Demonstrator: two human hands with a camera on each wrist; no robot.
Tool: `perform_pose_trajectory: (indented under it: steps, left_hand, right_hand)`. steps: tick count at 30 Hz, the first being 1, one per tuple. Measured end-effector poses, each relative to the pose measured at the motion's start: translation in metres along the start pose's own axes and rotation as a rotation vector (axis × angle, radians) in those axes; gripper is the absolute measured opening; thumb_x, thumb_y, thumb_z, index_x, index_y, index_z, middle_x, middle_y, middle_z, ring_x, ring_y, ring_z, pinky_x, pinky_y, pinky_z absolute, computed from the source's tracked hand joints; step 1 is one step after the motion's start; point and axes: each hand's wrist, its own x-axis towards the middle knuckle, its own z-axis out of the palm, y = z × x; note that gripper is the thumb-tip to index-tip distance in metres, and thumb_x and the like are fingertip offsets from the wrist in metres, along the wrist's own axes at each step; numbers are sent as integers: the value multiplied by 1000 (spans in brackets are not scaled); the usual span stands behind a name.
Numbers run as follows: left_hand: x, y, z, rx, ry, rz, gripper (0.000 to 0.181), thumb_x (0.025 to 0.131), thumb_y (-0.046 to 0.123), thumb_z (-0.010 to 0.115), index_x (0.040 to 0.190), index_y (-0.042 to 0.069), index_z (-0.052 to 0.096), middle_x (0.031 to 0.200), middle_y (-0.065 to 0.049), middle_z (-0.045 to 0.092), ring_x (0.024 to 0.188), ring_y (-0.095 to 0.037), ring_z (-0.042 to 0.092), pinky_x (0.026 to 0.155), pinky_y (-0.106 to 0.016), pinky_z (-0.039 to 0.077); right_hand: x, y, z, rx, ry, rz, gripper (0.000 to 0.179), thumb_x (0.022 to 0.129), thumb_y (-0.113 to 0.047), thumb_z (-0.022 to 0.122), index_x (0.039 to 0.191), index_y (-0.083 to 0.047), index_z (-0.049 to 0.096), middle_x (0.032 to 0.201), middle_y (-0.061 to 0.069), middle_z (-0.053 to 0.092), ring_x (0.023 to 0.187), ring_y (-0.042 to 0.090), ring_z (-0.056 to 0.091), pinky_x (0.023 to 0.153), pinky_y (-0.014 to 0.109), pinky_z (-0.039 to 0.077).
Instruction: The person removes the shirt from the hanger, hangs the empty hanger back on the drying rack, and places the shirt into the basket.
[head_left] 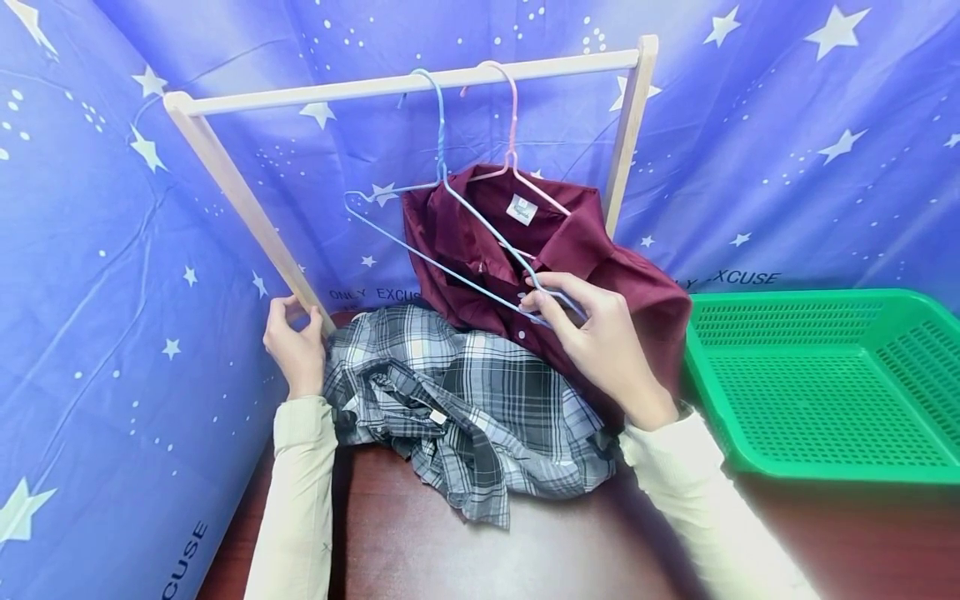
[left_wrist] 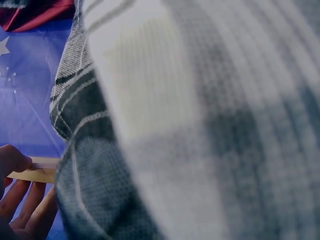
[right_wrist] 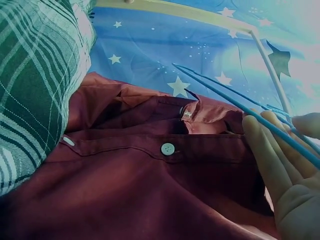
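Note:
My right hand (head_left: pixel 603 333) pinches the right end of a blue wire hanger (head_left: pixel 438 258), whose hook goes over the top bar of a small wooden rack (head_left: pixel 300 97). In the right wrist view, the fingers (right_wrist: pixel 267 150) lie along the blue wire. My left hand (head_left: pixel 296 346) holds the rack's left post low down, its thumb (left_wrist: pixel 15 159) on one side and fingers on the other. Behind the blue hanger, a maroon button-up shirt (head_left: pixel 645 292) hangs on a pink hanger (head_left: pixel 514 117). A grey plaid shirt (head_left: pixel 502 367) lies crumpled on the table between my forearms.
To the right stands a green perforated basket (head_left: pixel 817 471) with low walls. A blue star-printed cloth (head_left: pixel 757 183) covers the back and the left side. The reddish-brown table (head_left: pixel 420 542) shows in front of the plaid shirt.

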Motion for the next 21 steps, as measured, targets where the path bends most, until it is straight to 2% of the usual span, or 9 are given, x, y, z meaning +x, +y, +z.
perform_pose_trajectory:
  steps: [4,9,16,21]
  left_hand:
    - [0,0,0,5,-2,3,20,85,5,71,104,0,66,102,-17,73,93,-32,69,98,-44,44]
    - [0,-1,1,0,-5,15,20,85,5,71,104,-1,65,102,-18,73,93,-33,69,98,-44,44]
    - [0,-4,2,0,0,31,21,86,5,71,105,-1,65,102,-18,73,93,-33,69,97,-44,45]
    - [1,-5,2,-6,7,39,21,85,5,71,104,-1,65,102,-18,73,92,-33,69,97,-44,45]
  right_hand:
    - [-2,1,-1,31,-37,23,26,91,-9,70,117,-3,70,97,4,76,90,8,71,84,19,53]
    - [-7,3,-4,103,-145,41,43,86,-7,76,127,-6,66,106,7,73,94,15,72,85,24,56]
    - [-15,10,-7,-1,-307,-26,63,79,-23,84,138,-21,60,124,-4,64,112,14,62,99,22,46]
    - [-20,15,-4,-108,-458,-25,81,78,-42,82,149,-32,44,136,-8,53,125,10,51,108,34,41]
